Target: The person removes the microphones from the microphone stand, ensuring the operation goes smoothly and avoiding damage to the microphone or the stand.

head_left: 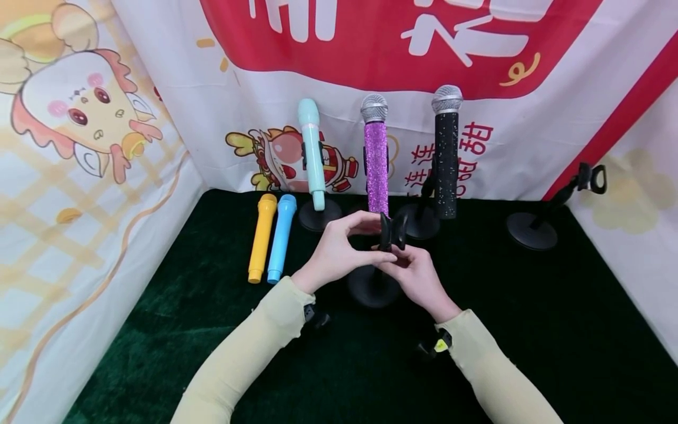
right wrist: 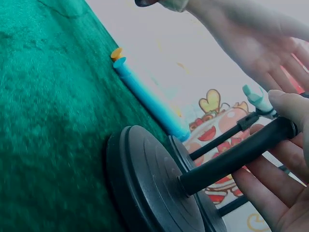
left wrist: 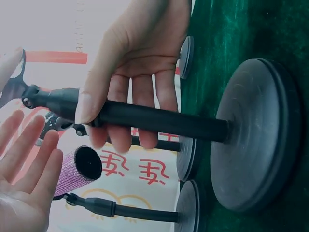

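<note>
Both hands are at a black microphone stand, whose round base (head_left: 373, 288) rests on the dark green cloth. My left hand (head_left: 339, 250) has its thumb and a finger at the stand's black clip (head_left: 393, 231), pinching it from the left. Lower down, my right hand (head_left: 418, 277) grips the pole (left wrist: 164, 122) between thumb and fingers, as the left wrist view shows. The pole (right wrist: 227, 162) rises from the base in the right wrist view too. Just behind the hands stands a glittery purple microphone (head_left: 376, 159) with a silver head.
A mint microphone (head_left: 313, 153) and a black speckled microphone (head_left: 447, 153) sit on stands at the back. Yellow (head_left: 262, 238) and blue (head_left: 282, 238) microphones lie on the left. Another black stand (head_left: 532, 231) is at right. Printed cloth (head_left: 254, 94) hangs behind.
</note>
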The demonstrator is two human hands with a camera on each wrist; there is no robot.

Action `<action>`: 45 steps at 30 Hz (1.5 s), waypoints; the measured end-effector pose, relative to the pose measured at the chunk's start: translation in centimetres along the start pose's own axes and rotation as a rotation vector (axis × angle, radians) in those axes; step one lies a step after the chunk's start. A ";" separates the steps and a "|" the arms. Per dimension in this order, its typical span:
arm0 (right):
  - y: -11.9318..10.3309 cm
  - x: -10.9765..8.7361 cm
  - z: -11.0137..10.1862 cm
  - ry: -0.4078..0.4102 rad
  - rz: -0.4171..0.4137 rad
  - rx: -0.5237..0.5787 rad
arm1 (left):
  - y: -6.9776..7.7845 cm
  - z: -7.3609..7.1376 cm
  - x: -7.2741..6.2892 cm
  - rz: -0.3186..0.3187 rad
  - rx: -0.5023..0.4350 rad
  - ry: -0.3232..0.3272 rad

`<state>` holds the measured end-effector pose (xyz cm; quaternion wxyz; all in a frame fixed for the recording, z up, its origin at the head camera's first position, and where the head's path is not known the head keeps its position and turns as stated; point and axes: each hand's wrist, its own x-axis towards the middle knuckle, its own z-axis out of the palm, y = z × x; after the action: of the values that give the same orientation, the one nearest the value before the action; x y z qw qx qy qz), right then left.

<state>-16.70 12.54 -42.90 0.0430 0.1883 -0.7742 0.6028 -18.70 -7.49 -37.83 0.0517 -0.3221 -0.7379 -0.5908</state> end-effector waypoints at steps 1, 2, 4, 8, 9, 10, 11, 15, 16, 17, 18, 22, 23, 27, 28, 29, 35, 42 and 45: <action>-0.2 -0.1 -0.2 0.007 0.006 -0.008 | 0.0 0.0 -0.1 0.003 0.001 0.000; -0.5 -0.2 -0.5 0.013 0.011 -0.015 | 0.0 0.0 -0.2 0.004 0.001 -0.001; -1.3 -0.5 -1.2 0.026 0.021 -0.026 | -0.1 0.0 -0.4 -0.001 0.010 0.001; -2.6 -1.1 -2.7 0.061 0.046 -0.032 | -0.3 0.2 -0.9 -0.037 0.033 0.000; -2.7 -1.2 -3.1 0.073 0.050 -0.038 | -0.4 0.2 -1.1 -0.050 0.039 -0.003; -2.8 -1.4 -3.5 0.085 0.057 -0.041 | -0.5 0.3 -1.2 -0.062 0.041 -0.008; -2.7 -1.5 -4.0 0.100 0.065 -0.045 | -0.7 0.4 -1.4 -0.072 0.042 -0.013; -2.4 -1.8 -5.7 0.151 0.079 -0.073 | -1.4 0.8 -1.8 -0.108 0.035 -0.027; -2.3 -2.0 -6.1 0.161 0.084 -0.082 | -1.6 0.9 -1.9 -0.114 0.031 -0.028; -2.3 -2.1 -6.5 0.174 0.091 -0.095 | -1.8 1.1 -2.0 -0.120 0.029 -0.029; -2.2 -2.1 -6.9 0.187 0.099 -0.110 | -1.9 1.2 -2.1 -0.125 0.029 -0.030; -2.2 -2.7 -8.5 0.245 0.143 -0.172 | -2.6 2.1 -2.5 -0.147 0.030 -0.039; -2.2 -2.8 -8.9 0.261 0.155 -0.181 | -2.8 2.4 -2.5 -0.155 0.028 -0.041; -0.5 -2.9 -10.8 0.314 0.164 -0.201 | -3.6 3.6 -2.6 -0.197 0.008 -0.058; 0.1 -2.9 -11.4 0.328 0.166 -0.203 | -3.9 4.0 -2.6 -0.205 0.002 -0.060; 0.7 -2.8 -11.9 0.341 0.167 -0.206 | -4.2 4.3 -2.5 -0.212 -0.002 -0.061; 2.6 -2.4 -14.9 0.404 0.167 -0.219 | -5.6 6.0 -1.6 -0.233 -0.023 -0.024; 4.1 -1.3 -17.3 0.469 0.179 -0.172 | -6.6 8.1 0.5 -0.260 0.043 -0.009; 4.7 -0.7 -18.1 0.482 0.191 -0.169 | -6.9 8.7 1.6 -0.285 0.072 0.000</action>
<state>-20.59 30.85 -42.49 0.1845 -0.0386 -0.8035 0.5647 -21.04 0.41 -45.48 -0.0213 -0.2118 -0.7969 -0.5654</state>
